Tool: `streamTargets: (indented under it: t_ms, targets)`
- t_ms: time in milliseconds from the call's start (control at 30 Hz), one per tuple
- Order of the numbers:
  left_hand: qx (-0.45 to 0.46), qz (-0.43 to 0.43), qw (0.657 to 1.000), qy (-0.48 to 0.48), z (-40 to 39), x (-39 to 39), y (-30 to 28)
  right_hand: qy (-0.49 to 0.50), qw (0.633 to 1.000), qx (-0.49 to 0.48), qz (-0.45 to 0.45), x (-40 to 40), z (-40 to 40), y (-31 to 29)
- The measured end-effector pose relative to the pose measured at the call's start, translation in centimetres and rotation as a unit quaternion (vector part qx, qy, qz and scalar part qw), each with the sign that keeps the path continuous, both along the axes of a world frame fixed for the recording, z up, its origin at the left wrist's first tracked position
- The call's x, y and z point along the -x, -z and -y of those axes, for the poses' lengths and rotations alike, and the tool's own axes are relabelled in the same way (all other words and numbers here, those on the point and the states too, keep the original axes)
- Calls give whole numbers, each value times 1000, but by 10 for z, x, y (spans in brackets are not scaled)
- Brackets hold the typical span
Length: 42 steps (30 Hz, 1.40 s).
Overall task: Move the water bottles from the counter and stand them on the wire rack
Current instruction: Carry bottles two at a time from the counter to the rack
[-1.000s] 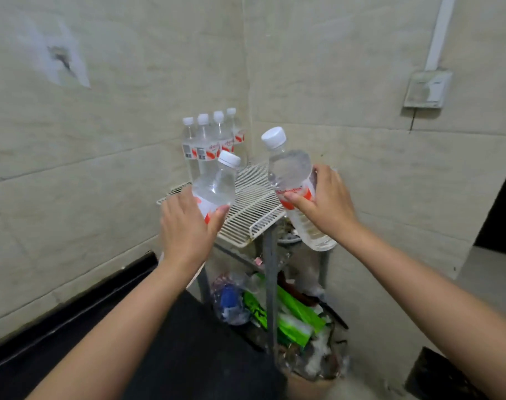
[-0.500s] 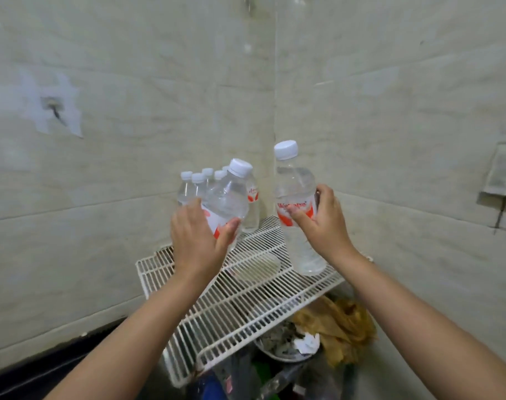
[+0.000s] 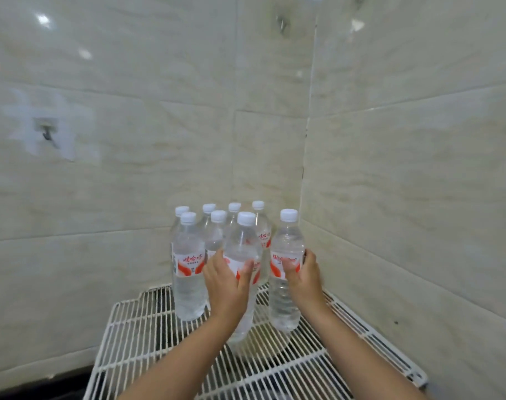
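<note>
While my left hand [image 3: 227,287] grips the centre bottle [image 3: 243,272] and my right hand [image 3: 305,280] the right bottle [image 3: 286,269], both stand upright. Their bases sit at the wire rack [image 3: 136,342], lower centre; whether fully seated, I cannot tell.

Both clear plastic white-capped water bottles, carried tilted in the air before, now stand upright on the white wire rack [image 3: 148,336], the left hand [image 3: 227,287] gripping one [image 3: 243,249] and the right hand [image 3: 303,280] the other [image 3: 286,246].

bare wire rack [image 3: 148,336] front and left, bottle cluster [image 3: 214,235] and tiled walls [image 3: 404,197] block the back corner
</note>
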<state>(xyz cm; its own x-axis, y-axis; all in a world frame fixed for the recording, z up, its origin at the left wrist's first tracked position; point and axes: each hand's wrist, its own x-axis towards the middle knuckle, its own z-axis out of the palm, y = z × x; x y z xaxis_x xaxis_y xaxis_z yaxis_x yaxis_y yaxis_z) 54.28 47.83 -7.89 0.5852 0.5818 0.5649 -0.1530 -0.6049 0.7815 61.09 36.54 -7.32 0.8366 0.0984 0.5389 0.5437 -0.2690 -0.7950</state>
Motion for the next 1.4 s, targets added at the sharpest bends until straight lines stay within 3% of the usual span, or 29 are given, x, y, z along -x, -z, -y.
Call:
streamTargets:
  t_ms: [233,333,533,600,700,800,867,1033,1167,1267,1400]
  targets:
    - [38,-47,996,-62,-5,-10,11,-114,990,65,-58,-27,16,9]
    - [23,-77,996,-46,-9,-2,11,-154,979,106,-77,-29,28,1]
    - [-77,-52,996,-13,-22,18,-39,-115,984,134,29,-26,35,-56]
    - [-99,-86,991,15,-33,17,-70,-117,958,246,86,-29,27,-81]
    - [-159,-215,961,68,-38,18,-100,-80,907,397,118,-30,16,-104]
    - [-255,-278,924,65,-33,19,-104,-33,880,457,126,-30,11,-107]
    - [-265,-270,924,59,-35,18,-104,-32,867,482,120,-29,10,-108]
    - [-227,-207,951,-24,-29,16,-96,-72,862,497,69,-30,12,-114]
    - [-203,-171,961,-81,-18,7,-86,-24,870,486,83,-28,19,-113]
    - [-195,-188,962,-34,-22,5,-97,-14,869,487,84,-27,24,-111]
    - [-249,-266,927,93,-29,14,-103,-80,862,496,70,-25,34,-110]
